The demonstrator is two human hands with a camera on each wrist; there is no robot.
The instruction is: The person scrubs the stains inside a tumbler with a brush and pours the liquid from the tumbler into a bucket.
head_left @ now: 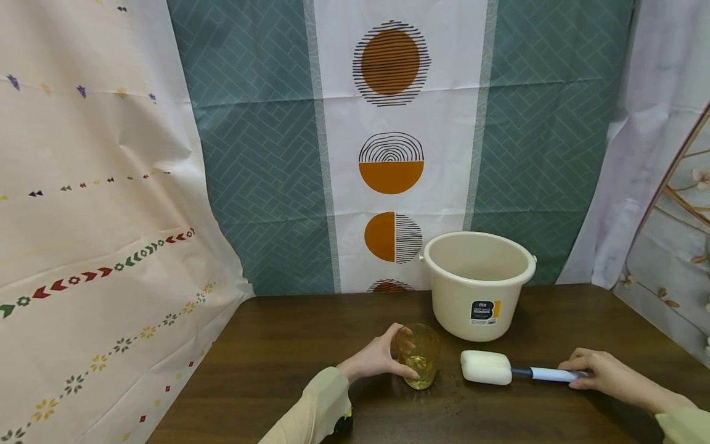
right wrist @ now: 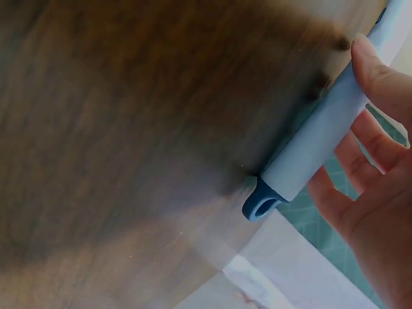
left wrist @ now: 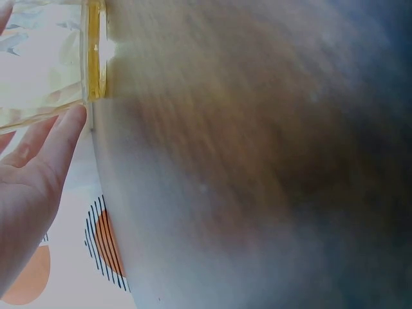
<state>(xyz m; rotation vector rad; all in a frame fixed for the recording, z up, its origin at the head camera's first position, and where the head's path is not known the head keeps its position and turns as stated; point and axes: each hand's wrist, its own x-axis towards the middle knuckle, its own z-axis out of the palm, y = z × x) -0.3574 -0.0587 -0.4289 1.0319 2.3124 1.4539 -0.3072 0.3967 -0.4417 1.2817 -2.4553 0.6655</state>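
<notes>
My left hand (head_left: 378, 357) holds an amber, see-through drinking glass (head_left: 423, 364), thumb on the near side and fingers around the far side. The glass stands upright at the middle of the brown table. In the left wrist view, the glass base (left wrist: 96, 51) is close to the wood, with fingertips beside it. On the right, my right hand (head_left: 604, 374) grips the light blue handle of a sponge cup brush (head_left: 485, 368), whose white head points left towards the glass. The right wrist view shows the handle (right wrist: 315, 141) between thumb and fingers, with a dark blue hanging loop at its end.
A cream bucket (head_left: 476, 308) with a label stands behind the brush, near the back edge of the dark wooden table (head_left: 288, 327). A patterned cloth (head_left: 266, 154) hangs behind, and further cloths hang at both sides. Small specks lie near the brush head.
</notes>
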